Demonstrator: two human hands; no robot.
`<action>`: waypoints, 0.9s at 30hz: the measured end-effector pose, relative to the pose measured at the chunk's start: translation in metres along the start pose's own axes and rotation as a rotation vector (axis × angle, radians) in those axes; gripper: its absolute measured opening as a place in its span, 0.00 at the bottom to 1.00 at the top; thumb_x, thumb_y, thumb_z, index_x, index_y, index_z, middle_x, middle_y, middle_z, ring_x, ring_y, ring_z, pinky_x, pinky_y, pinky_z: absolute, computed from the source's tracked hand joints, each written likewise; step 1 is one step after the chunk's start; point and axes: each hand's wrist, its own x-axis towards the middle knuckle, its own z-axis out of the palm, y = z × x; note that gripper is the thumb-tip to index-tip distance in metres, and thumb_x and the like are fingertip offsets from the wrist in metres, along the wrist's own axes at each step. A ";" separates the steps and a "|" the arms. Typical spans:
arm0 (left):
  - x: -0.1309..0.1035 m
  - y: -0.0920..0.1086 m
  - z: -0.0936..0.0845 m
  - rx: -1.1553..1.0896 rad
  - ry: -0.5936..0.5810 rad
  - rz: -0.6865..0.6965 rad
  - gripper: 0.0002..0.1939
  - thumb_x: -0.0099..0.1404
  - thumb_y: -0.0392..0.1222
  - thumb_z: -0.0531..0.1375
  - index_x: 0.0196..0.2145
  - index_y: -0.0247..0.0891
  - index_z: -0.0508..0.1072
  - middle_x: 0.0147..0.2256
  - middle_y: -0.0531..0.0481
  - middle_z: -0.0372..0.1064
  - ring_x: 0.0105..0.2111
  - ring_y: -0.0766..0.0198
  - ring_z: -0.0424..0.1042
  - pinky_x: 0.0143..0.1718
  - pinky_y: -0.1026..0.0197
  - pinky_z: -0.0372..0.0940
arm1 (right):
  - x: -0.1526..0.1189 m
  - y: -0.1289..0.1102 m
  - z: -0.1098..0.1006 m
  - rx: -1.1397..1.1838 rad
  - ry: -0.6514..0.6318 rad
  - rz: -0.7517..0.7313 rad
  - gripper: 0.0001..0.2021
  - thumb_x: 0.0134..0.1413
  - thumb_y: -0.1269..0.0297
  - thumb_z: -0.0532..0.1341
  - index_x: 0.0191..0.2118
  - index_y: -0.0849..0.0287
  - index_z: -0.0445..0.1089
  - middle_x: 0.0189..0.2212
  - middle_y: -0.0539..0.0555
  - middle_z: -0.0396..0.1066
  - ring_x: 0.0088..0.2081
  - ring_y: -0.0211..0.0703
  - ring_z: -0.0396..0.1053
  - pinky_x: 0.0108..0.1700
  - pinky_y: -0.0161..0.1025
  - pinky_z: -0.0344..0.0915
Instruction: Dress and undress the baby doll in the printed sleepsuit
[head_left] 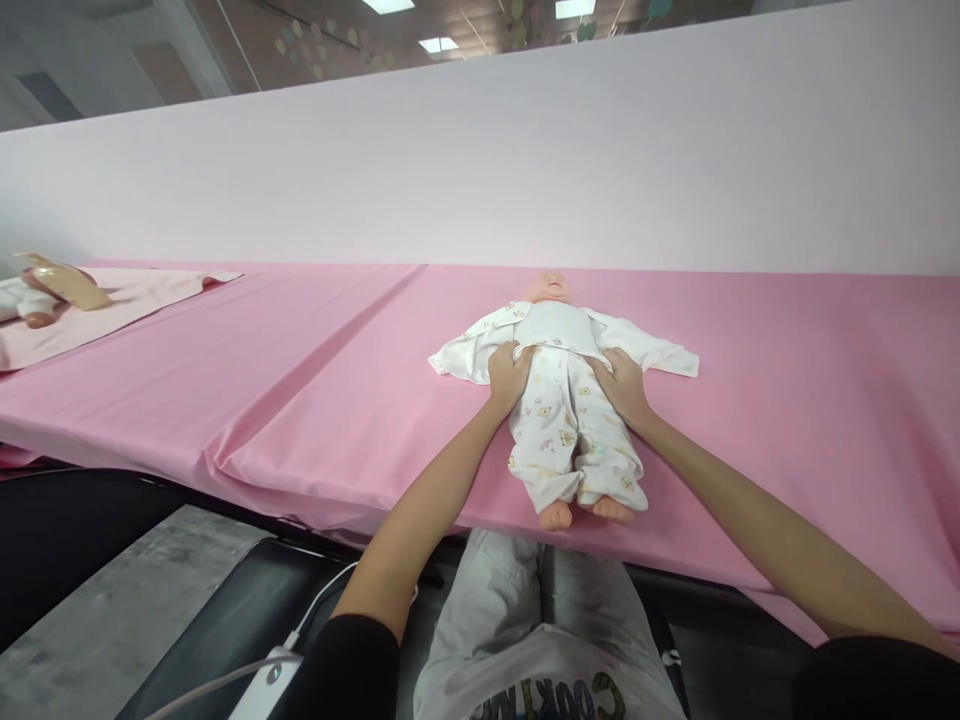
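A baby doll [553,289] lies on its back on the pink cloth, its feet toward me. It wears a white long-sleeved top [556,325] and white printed trousers [546,420]. At the left side of the doll's waist, my left hand [510,374] has its fingers closed on the clothing where top and trousers meet. My right hand [622,382] grips the same waist area on the right side, its thumb over the fabric. The doll's hands are hidden inside the spread sleeves, while its bare feet show below the trouser legs.
A pink cloth [315,400] covers the table, with a white partition [480,180] behind. On the far left, a light mat [142,300] holds a yellowish bottle-like item [71,284] and part of another doll [37,308]. A white power strip [266,685] lies below the table.
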 end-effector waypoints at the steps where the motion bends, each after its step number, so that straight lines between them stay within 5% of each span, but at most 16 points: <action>1: 0.000 0.001 0.000 -0.024 -0.002 -0.026 0.19 0.61 0.45 0.55 0.17 0.39 0.52 0.19 0.55 0.52 0.24 0.66 0.54 0.29 0.61 0.50 | -0.001 0.000 -0.001 -0.003 -0.005 0.015 0.17 0.56 0.51 0.50 0.22 0.56 0.54 0.24 0.50 0.59 0.31 0.43 0.58 0.35 0.39 0.53; 11: 0.003 0.004 -0.002 -0.117 -0.014 -0.107 0.20 0.59 0.47 0.56 0.17 0.39 0.52 0.19 0.57 0.48 0.23 0.68 0.50 0.28 0.62 0.47 | 0.006 0.003 0.003 0.171 -0.002 0.262 0.20 0.55 0.46 0.50 0.23 0.57 0.57 0.21 0.48 0.62 0.29 0.41 0.58 0.34 0.38 0.54; 17: 0.006 0.006 -0.005 -0.244 -0.109 -0.393 0.16 0.57 0.51 0.58 0.21 0.38 0.61 0.23 0.54 0.59 0.26 0.66 0.57 0.31 0.62 0.52 | 0.013 0.006 0.005 0.410 -0.056 0.454 0.20 0.47 0.45 0.57 0.28 0.61 0.66 0.27 0.50 0.66 0.31 0.41 0.60 0.37 0.38 0.56; 22: 0.006 0.007 -0.006 -0.156 -0.098 -0.355 0.19 0.56 0.53 0.59 0.21 0.39 0.56 0.22 0.56 0.54 0.25 0.68 0.55 0.31 0.62 0.51 | 0.007 0.002 0.003 0.322 0.021 0.371 0.19 0.49 0.48 0.58 0.21 0.59 0.60 0.20 0.45 0.57 0.27 0.36 0.54 0.32 0.36 0.52; 27: 0.006 0.004 -0.006 -0.163 -0.109 -0.331 0.19 0.55 0.52 0.59 0.21 0.39 0.55 0.23 0.57 0.53 0.26 0.68 0.54 0.30 0.63 0.50 | 0.001 -0.003 0.002 0.330 0.047 0.333 0.18 0.50 0.49 0.58 0.23 0.59 0.61 0.21 0.45 0.58 0.28 0.36 0.56 0.32 0.35 0.52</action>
